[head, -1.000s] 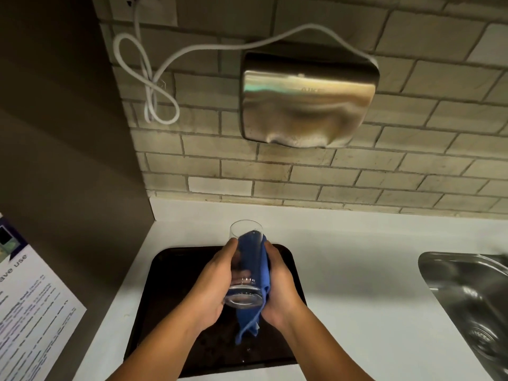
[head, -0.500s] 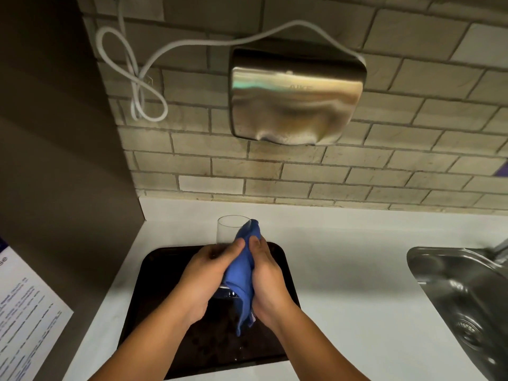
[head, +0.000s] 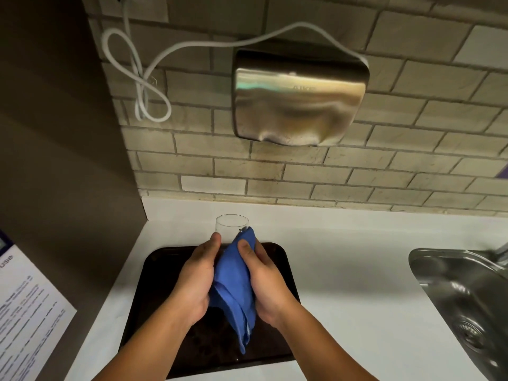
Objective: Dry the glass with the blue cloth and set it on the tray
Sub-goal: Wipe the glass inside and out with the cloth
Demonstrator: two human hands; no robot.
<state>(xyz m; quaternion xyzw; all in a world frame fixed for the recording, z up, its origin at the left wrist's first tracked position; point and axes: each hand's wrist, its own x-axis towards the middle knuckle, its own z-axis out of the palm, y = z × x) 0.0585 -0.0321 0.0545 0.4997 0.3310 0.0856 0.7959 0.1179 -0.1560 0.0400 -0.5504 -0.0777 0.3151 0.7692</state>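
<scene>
White counter (head: 357, 284) w/ dark tray (head: 165, 270) near its left end, steel sink (head: 467, 292) well apart at right. Above the tray, glass (head: 231, 225) sits between both hands, mostly wrapped in blue cloth (head: 233, 281); only the rim end shows. Left hand (head: 196, 281) curls round the body, right hand (head: 265, 284) presses cloth against it. Glass prob. light, rigid, fragile, slick if wet, so grip mid-body thru the soft cloth. Tray surface underneath looks free; wall close behind, open counter to the right.
</scene>
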